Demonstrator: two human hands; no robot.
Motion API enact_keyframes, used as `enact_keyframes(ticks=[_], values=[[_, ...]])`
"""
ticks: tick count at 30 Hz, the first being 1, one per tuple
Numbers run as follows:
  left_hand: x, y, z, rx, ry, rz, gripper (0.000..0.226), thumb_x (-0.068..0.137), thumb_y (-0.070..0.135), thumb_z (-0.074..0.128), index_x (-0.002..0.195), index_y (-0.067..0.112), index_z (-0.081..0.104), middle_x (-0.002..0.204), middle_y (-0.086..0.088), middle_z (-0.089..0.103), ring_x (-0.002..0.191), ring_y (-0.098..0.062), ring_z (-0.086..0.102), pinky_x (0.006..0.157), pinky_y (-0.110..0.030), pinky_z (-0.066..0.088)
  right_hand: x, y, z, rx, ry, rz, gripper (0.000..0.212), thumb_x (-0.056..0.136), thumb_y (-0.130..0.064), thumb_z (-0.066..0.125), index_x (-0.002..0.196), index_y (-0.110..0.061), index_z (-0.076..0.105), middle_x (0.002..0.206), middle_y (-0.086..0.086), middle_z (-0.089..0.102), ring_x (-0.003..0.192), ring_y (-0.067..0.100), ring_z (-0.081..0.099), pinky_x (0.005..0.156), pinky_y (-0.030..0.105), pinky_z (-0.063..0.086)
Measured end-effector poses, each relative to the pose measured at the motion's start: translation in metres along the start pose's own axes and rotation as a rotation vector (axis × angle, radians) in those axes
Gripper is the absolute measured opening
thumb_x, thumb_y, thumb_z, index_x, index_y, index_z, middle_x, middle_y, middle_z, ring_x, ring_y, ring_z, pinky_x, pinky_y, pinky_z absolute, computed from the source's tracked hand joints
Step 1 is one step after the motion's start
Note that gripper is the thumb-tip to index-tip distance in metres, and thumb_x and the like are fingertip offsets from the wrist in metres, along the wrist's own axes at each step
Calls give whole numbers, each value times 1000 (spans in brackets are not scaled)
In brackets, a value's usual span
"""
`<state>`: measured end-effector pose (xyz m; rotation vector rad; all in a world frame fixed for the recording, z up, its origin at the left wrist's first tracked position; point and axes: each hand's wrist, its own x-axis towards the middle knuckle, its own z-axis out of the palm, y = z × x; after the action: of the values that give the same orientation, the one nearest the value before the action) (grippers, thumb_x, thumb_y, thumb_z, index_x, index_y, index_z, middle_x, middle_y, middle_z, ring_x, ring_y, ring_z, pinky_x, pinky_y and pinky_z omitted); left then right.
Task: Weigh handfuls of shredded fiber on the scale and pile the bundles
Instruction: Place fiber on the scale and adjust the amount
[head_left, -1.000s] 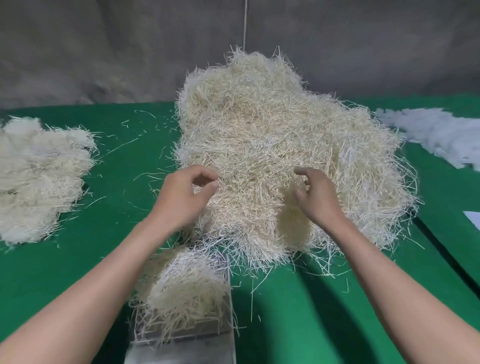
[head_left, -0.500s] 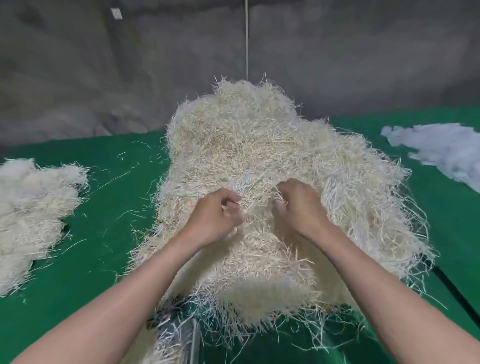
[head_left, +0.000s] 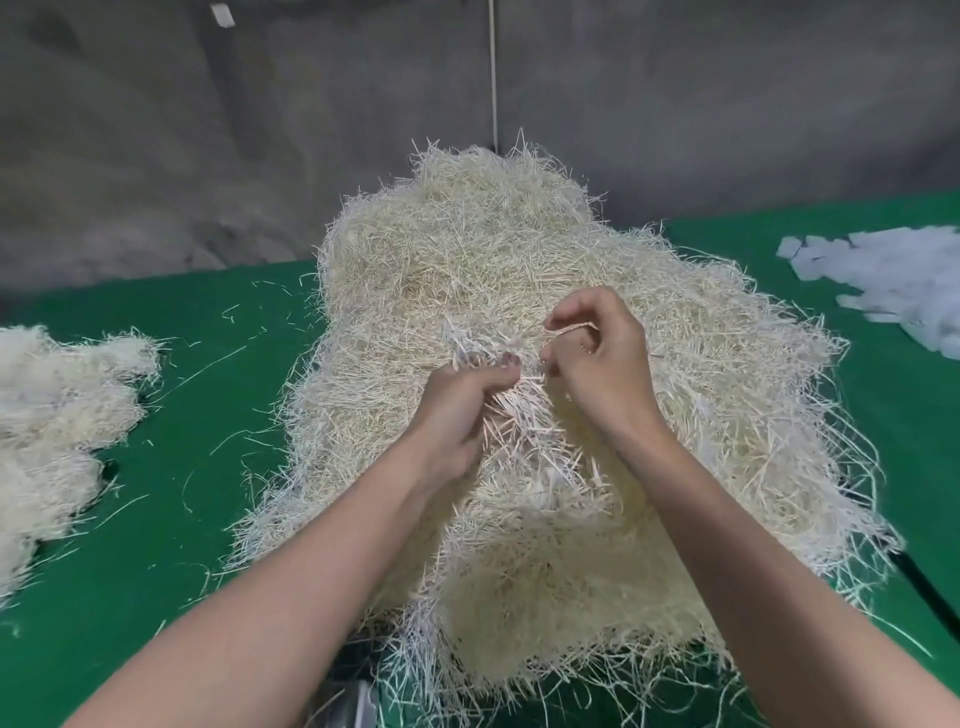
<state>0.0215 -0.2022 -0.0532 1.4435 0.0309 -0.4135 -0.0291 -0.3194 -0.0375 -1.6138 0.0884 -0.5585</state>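
Head view: big pale-yellow heap of shredded fiber (head_left: 493, 270) sits mid green tabletop (head_left: 208, 364). On its top, left hand (head_left: 460, 415) fists round a tuft; right hand (head_left: 597, 364), just beside at 3 o'clock, pinches strands with curled fingers. Fluffy pale fiber bundle pile (head_left: 52, 415) at 9 o'clock, well apart.

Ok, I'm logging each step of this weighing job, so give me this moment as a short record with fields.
left grip: curled round a tuft on top of the heap
right grip: pinches strands right beside it
heap: large, loose, mid-table
side pile: far left, apart from the heap
white scraps: far right
table: green, with stray strands
scale: probably the grey edge under the heap's near side, mostly hidden
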Motion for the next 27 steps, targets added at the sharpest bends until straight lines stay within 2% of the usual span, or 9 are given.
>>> enact_keyframes(ticks=[3,6,9,12,15,20,23,25,27], values=[[2,7,-8,-176,-89,-116,20,84,10,60,102,1,63,115,-12,64,105,-23,59,86,-40,50,-9,23,9,-305,-188,-103,15,88,-24,57,85,-30,44,86,-7,52,67,5,49,59,21,44],[-4,18,-18,-480,-144,-204,8,75,8,60,81,4,57,67,-11,63,56,-21,61,59,-33,54,-9,61,3,-999,-396,-180,36,87,-60,47,110,-33,48,111,-12,54,97,6,52,83,31,47],[-5,25,-34,-531,-90,-120,11,76,5,55,73,12,46,47,3,45,41,-10,42,49,-22,40,-10,85,-20,-1129,-397,-70,51,89,-47,55,136,-35,38,139,-7,46,127,20,41,100,44,39],[-3,38,-63,-503,-20,-17,12,78,2,54,79,12,47,46,6,43,40,-6,37,45,-17,30,-11,100,-51,-1195,-413,30,51,86,-31,59,134,-26,42,137,1,50,126,25,45,98,39,39],[-7,53,-89,-378,74,58,8,85,3,52,89,11,53,51,8,43,40,-4,36,41,-16,31,-8,89,-56,-1274,-526,111,58,86,-42,61,136,-19,41,136,7,50,121,25,48,101,35,39],[-25,53,-83,-203,-18,47,12,87,1,48,79,10,48,50,7,40,42,-4,31,48,-17,28,-7,-6,-18,-1184,-486,-104,50,70,-48,75,109,-31,48,105,-13,57,87,5,53,76,21,40],[-36,56,-76,-129,-91,81,9,79,0,52,79,8,49,53,5,39,41,-5,31,41,-16,26,-15,-44,15,-651,-319,-258,81,58,-53,75,127,-34,37,128,-14,45,113,1,41,94,20,30],[-47,62,-72,-125,-190,83,8,69,4,55,76,7,52,51,4,37,40,-6,31,42,-17,28,-24,-45,44,-291,-510,-154,105,58,-42,81,141,-43,17,145,-10,33,126,-1,32,98,16,24],[-55,69,-69,-131,-247,118,4,65,5,55,65,9,54,50,3,38,41,-7,31,44,-19,30,-34,-22,68,-316,-730,12,92,68,-28,81,141,-33,26,138,-4,43,119,0,41,100,20,31]])
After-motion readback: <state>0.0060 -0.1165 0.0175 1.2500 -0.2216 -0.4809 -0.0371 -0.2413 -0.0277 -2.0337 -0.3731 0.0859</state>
